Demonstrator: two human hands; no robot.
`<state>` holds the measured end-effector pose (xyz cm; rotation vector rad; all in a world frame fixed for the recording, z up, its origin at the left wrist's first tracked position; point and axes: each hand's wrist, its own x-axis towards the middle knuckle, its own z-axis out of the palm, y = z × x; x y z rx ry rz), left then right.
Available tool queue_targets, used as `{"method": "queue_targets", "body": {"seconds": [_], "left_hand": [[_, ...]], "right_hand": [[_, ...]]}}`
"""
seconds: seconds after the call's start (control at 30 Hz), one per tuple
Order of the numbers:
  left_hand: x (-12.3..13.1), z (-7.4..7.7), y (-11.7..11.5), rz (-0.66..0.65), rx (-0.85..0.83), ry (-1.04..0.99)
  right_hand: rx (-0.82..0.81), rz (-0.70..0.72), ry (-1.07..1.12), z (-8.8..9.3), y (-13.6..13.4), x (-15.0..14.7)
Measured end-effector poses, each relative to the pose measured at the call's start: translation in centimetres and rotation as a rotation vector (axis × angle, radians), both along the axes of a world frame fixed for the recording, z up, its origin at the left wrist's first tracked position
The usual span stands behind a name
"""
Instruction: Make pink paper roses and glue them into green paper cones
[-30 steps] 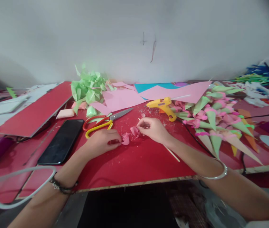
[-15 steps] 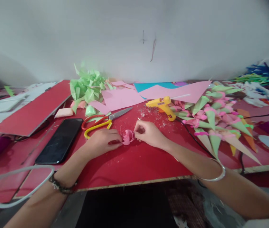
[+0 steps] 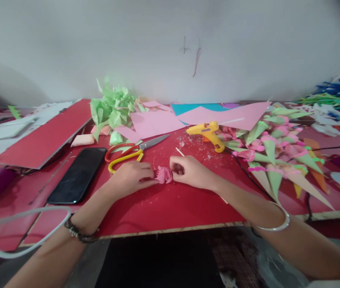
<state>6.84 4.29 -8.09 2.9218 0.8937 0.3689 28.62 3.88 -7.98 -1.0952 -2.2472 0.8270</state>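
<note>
on the worktop [image 3: 170, 212], the pink paper curl [image 3: 164, 175] sits between the left hand [image 3: 132, 178], fingers slightly parted at its edge, and the right hand [image 3: 192, 171], fingers curled inward; neither is clearly nearer, and i cannot tell if either grips.

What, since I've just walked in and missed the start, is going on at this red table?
A person has a curled pink petal piece between their left hand and right hand; whether both pinch it is hard to tell. Scissors lie beyond the left hand, with a smartphone to their left. A yellow glue gun rests beyond the right hand, and pink-and-green flower cones are piled further right.
</note>
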Motion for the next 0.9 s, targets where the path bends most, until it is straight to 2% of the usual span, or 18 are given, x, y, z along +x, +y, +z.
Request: {"method": "queue_targets", "body": {"seconds": [0.17, 0.47, 0.63, 0.9], "left_hand": [[-0.12, -0.09, 0.14, -0.015, -0.018, 0.002], [-0.12, -0.21, 0.07, 0.047, -0.043, -0.024], [-0.10, -0.21, 0.11, 0.041, -0.033, 0.010], [0.21, -0.28, -0.15, 0.009, 0.035, -0.004]], "right_hand": [[0.019, 0.057, -0.031, 0.01, 0.07, 0.10], [0.130, 0.125, -0.053, -0.09, 0.09, 0.17], [0.091, 0.098, -0.009, -0.01, -0.12, 0.18], [0.175, -0.018, 0.007, 0.19, -0.23, -0.27]]}}
